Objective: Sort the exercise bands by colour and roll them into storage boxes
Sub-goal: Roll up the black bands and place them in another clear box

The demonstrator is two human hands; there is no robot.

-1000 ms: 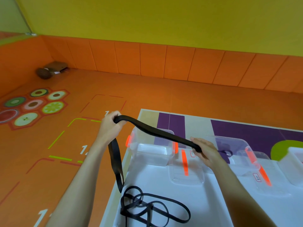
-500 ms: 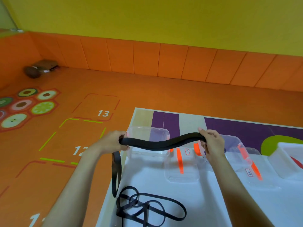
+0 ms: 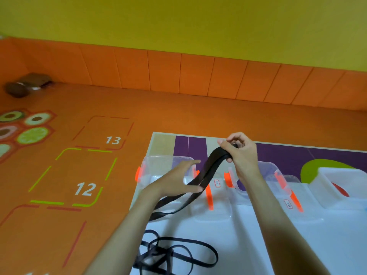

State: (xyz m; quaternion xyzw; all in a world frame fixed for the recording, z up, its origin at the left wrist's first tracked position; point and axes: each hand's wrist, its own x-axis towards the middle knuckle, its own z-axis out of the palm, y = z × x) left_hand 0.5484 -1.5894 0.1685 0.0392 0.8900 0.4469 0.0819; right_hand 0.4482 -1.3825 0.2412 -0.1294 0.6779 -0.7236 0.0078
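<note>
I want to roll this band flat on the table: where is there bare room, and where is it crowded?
Bare white table lies between the tangle of thin black bands and the right forearm, and again right of that forearm, before the white box. The far edge is crowded with clear boxes and lids.

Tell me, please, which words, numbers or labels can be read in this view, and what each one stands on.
"13": white, on the orange floor, inside a red dashed box.
"12": white, on the same floor, inside a green dashed box.
Left lid label: small white tag on a clear lid, too small to read.
Right lid label: likewise too small to read.
</note>
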